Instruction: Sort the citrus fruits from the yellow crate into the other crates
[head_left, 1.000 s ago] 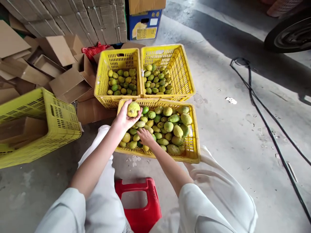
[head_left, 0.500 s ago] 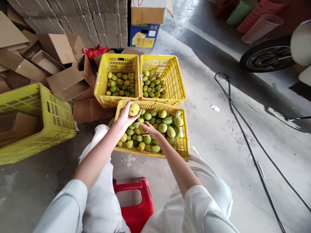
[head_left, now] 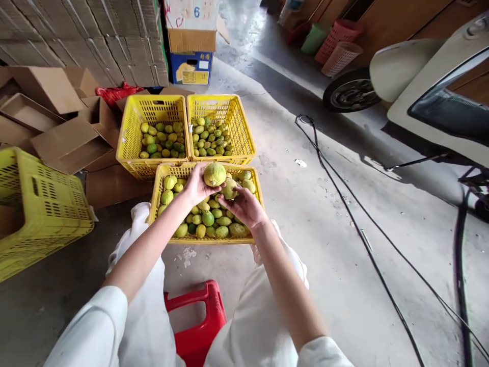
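My left hand (head_left: pixel 195 186) is closed around a large yellow-green lemon (head_left: pixel 214 174), holding it above the front yellow crate (head_left: pixel 154 206). Close beside it, my right hand (head_left: pixel 247 206) grips a second yellow-green lemon (head_left: pixel 229 189) from below, its fingers curled around the side. The two fruits are next to each other; whether they touch, I cannot tell. Many green and yellow lemons (head_left: pixel 208 218) lie in the front crate beneath my hands, partly covered by them.
Behind stand a left yellow crate (head_left: pixel 151 162) and a right yellow crate (head_left: pixel 241 130), both holding lemons. Another crate (head_left: pixel 57 199) and open cardboard boxes (head_left: pixel 69 142) are at left. A red stool (head_left: pixel 200 331) sits below me. Black cables (head_left: pixel 347 219) cross the floor near a white scooter (head_left: pixel 405 66).
My right hand has come up out of the front crate with a lemon and is now beside my left hand. My left hand still holds its lemon. The view has swung to the right.
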`<action>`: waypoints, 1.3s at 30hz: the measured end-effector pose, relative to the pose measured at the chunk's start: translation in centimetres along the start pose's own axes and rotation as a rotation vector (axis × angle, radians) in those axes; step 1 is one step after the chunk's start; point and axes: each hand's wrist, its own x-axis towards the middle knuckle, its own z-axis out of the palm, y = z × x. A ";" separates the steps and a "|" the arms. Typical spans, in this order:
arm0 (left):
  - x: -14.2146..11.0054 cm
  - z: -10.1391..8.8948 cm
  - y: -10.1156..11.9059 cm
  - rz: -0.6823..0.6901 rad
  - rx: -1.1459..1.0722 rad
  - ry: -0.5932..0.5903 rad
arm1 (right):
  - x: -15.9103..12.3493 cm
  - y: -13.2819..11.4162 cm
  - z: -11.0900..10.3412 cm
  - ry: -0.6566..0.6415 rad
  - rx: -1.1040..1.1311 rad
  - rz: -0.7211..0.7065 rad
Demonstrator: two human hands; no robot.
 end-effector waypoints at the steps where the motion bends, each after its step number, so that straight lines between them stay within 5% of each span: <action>1: -0.2 -0.1 0.1 0.021 0.009 0.001 | 0.2 0.2 -0.1 0.019 0.032 -0.029; 8: -0.9 -1.5 1.2 0.167 0.262 -0.101 | 1.1 -0.2 -0.9 -0.026 0.013 -0.140; 12: -0.1 -2.4 0.7 0.206 0.244 0.047 | 1.0 -0.8 -1.5 -0.053 -0.192 -0.163; 19: -1.0 -2.5 0.9 0.069 0.045 0.299 | 1.4 0.6 -2.4 -0.066 -0.473 -0.185; 24: -1.5 -3.4 1.1 -0.021 0.189 0.233 | 1.6 1.7 -2.0 0.022 -0.323 -0.182; 30: -2.3 -4.3 1.6 -0.086 0.271 0.123 | 1.4 1.6 -1.9 -0.034 -0.194 -0.309; 39: -2.6 -6.6 0.8 -0.108 0.358 -0.171 | 2.2 1.6 -3.2 -0.143 -0.031 -0.013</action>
